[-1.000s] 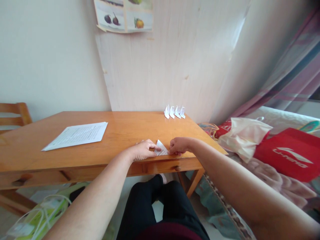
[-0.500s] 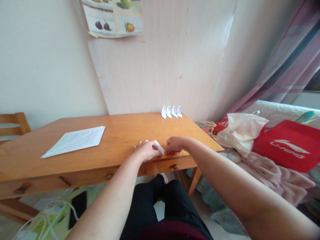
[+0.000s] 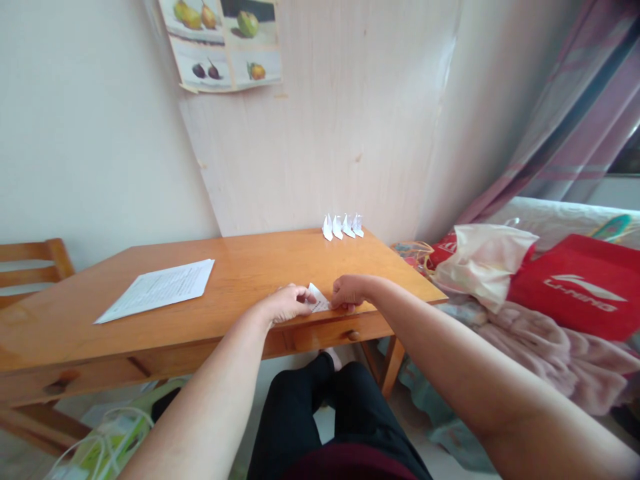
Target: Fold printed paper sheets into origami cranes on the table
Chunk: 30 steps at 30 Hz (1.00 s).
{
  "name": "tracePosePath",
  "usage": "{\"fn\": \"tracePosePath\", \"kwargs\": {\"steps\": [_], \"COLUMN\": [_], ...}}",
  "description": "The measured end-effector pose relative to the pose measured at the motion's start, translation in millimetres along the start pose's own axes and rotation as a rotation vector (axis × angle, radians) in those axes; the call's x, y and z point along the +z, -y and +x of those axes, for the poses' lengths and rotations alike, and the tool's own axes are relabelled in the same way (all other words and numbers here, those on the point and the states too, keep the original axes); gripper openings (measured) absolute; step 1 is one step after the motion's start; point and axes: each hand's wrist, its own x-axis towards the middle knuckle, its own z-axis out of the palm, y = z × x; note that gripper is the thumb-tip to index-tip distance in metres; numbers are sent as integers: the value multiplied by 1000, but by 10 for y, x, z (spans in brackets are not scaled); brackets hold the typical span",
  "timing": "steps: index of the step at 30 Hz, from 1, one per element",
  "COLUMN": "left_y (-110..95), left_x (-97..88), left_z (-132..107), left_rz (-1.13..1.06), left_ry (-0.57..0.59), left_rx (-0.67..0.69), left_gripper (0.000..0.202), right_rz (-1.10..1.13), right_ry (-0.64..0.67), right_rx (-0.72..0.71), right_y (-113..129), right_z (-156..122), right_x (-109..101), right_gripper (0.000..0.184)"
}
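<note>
A small folded piece of white printed paper [image 3: 317,298] lies at the front edge of the wooden table [image 3: 250,280]. My left hand [image 3: 287,304] has its fingers curled and pinches the paper's left side. My right hand [image 3: 349,291] is closed too, pressing on the paper's right side. Both hands rest on the tabletop, a little apart, with the folded paper sticking up between them. Several small folded white paper figures [image 3: 343,226] stand in a row at the table's far edge by the wall.
A printed sheet [image 3: 160,288] lies on the table's left half. A wooden chair [image 3: 31,261] stands at far left. To the right lies a bed with a red bag [image 3: 575,287], a plastic bag [image 3: 487,261] and a pink blanket. A drawer knob [image 3: 353,335] sits below my right hand.
The view has shifted slightly. My hands stay at the same spot on the paper; the left fingers have drawn back a little, showing more of the folded piece.
</note>
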Motion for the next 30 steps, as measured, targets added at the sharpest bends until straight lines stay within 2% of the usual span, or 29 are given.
{"fn": "tracePosePath", "kwargs": {"steps": [7,19,30], "left_y": [18,34,113], "left_x": [-10,-55,3], "left_z": [-112,-157,-164], "left_rz": [-60,-67,-96], "left_ry": [-1,38,-37], "left_rx": [9,6,22], "left_gripper": [42,51,50], "right_rz": [-31,-14,0], "right_ry": [7,-12,-66], "right_rx": [6,10,13], "right_y": [35,5,60], "right_z": [-33,-3,-88], "right_x": [-10,5,18], "right_gripper": [21,20,18]}}
